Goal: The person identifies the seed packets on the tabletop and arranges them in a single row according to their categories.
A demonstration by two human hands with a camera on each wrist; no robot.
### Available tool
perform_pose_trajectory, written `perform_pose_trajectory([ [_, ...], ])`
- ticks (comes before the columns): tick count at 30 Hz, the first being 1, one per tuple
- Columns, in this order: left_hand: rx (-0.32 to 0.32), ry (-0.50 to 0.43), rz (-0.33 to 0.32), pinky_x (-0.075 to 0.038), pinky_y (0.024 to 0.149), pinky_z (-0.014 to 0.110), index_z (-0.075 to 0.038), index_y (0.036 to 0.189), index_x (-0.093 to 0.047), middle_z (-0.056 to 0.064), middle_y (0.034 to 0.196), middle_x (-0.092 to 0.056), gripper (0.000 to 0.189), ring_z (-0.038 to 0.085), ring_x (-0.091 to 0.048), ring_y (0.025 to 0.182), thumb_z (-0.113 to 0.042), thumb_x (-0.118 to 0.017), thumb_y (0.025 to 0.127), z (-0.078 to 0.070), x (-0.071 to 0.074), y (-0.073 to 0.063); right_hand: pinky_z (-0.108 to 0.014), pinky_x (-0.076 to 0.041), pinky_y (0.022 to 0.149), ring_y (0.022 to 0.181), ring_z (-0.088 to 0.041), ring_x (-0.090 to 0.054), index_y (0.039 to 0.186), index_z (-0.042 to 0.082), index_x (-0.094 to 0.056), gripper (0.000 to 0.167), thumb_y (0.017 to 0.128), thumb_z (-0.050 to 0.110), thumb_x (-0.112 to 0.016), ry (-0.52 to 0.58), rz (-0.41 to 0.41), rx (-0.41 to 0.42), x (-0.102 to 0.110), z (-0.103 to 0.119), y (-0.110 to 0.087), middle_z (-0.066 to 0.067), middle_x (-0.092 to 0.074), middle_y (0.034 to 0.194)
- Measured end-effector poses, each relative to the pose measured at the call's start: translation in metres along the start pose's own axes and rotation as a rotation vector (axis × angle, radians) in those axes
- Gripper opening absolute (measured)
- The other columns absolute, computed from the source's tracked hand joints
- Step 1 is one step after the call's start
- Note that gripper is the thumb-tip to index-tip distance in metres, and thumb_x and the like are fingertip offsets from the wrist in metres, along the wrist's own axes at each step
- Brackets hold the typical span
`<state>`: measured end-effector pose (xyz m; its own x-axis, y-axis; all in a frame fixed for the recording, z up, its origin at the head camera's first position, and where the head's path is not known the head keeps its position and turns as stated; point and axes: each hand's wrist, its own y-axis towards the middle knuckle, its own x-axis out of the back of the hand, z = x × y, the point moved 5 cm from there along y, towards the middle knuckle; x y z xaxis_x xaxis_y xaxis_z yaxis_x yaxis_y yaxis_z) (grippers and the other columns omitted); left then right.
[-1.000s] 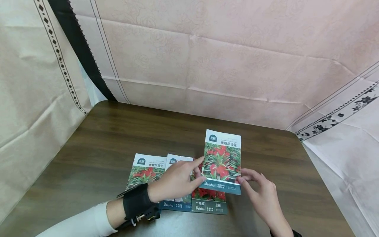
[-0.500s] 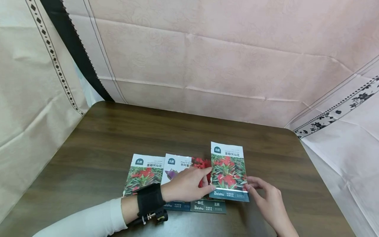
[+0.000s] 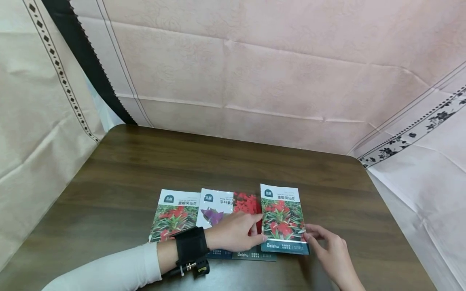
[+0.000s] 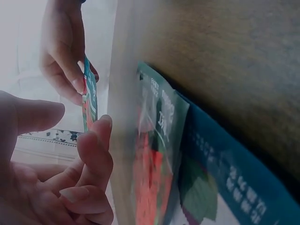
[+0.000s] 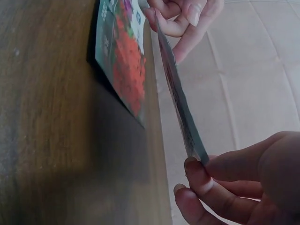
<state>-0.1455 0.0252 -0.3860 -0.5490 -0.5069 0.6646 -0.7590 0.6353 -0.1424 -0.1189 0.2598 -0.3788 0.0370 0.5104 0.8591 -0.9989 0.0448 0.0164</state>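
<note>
My right hand (image 3: 329, 250) pinches the right edge of a seed packet (image 3: 284, 216) with red flowers, a white top and a blue bottom band. In the right wrist view this packet (image 5: 176, 93) appears edge-on, raised off the table, between thumb and fingers. Fingertips of my left hand (image 3: 236, 232) are right at its left edge; in the left wrist view the thumb and fingers are apart. Beneath the left hand and arm lie a packet with a purple flower (image 3: 212, 214) and one with dense red blooms (image 3: 247, 202), both partly hidden. Farther left is another red-flower packet (image 3: 174, 216).
The three lying packets form a row on the dark wooden table (image 3: 174, 161), edges adjoining or overlapping. Pale patterned cloth (image 3: 233, 81) hangs behind the table and at both sides. A black strap with a small device (image 3: 191, 250) sits on the left wrist.
The pinched packet has come down and slightly right, nearer the table, uncovering more of the dense-red packet. Both hands moved with it, the left shifting right and baring more of the purple-flower packet.
</note>
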Motion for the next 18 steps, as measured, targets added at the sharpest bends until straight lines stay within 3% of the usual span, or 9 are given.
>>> perform_pose_trajectory([
  [8, -0.026, 0.023, 0.01, -0.022, 0.046, 0.019, -0.006, 0.132, -0.057, -0.013, 0.046, -0.034, 0.051, 0.003, -0.027, 0.039, -0.04, -0.06, 0.094, 0.005, -0.007, 0.004, -0.036, -0.046, 0.082, 0.085, -0.005, -0.063, 0.108, 0.013, -0.073, 0.018, 0.09, 0.015, -0.069, 0.01, -0.006, -0.003, -0.005, -0.006, 0.0, 0.006, -0.074, 0.085],
  [11, -0.031, 0.012, 0.013, -0.018, 0.044, 0.019, -0.006, 0.128, -0.059, -0.013, 0.044, -0.029, 0.048, 0.004, -0.023, 0.037, -0.039, -0.06, 0.094, 0.006, -0.008, 0.004, -0.035, -0.046, 0.08, 0.086, -0.007, -0.063, 0.11, 0.012, -0.072, 0.02, 0.09, 0.016, -0.068, 0.015, 0.022, -0.025, -0.008, -0.009, 0.0, 0.005, -0.074, 0.086],
  [16, -0.018, -0.015, 0.025, -0.017, 0.044, 0.02, -0.005, 0.135, -0.055, -0.012, 0.043, -0.028, 0.053, 0.004, -0.021, 0.037, -0.039, -0.061, 0.094, 0.007, -0.008, 0.006, -0.028, -0.048, 0.074, 0.087, -0.011, -0.062, 0.112, 0.01, -0.071, 0.023, 0.09, 0.016, -0.068, 0.019, 0.08, -0.077, -0.012, -0.015, 0.002, 0.002, -0.073, 0.088],
  [18, -0.013, -0.02, 0.032, -0.017, 0.044, 0.02, -0.005, 0.129, -0.059, -0.011, 0.043, -0.028, 0.049, 0.005, -0.021, 0.037, -0.039, -0.06, 0.094, 0.007, -0.009, 0.007, -0.025, -0.048, 0.071, 0.085, -0.011, -0.061, 0.112, 0.01, -0.071, 0.023, 0.09, 0.015, -0.068, 0.02, 0.088, -0.087, -0.013, -0.017, 0.002, 0.002, -0.073, 0.088],
])
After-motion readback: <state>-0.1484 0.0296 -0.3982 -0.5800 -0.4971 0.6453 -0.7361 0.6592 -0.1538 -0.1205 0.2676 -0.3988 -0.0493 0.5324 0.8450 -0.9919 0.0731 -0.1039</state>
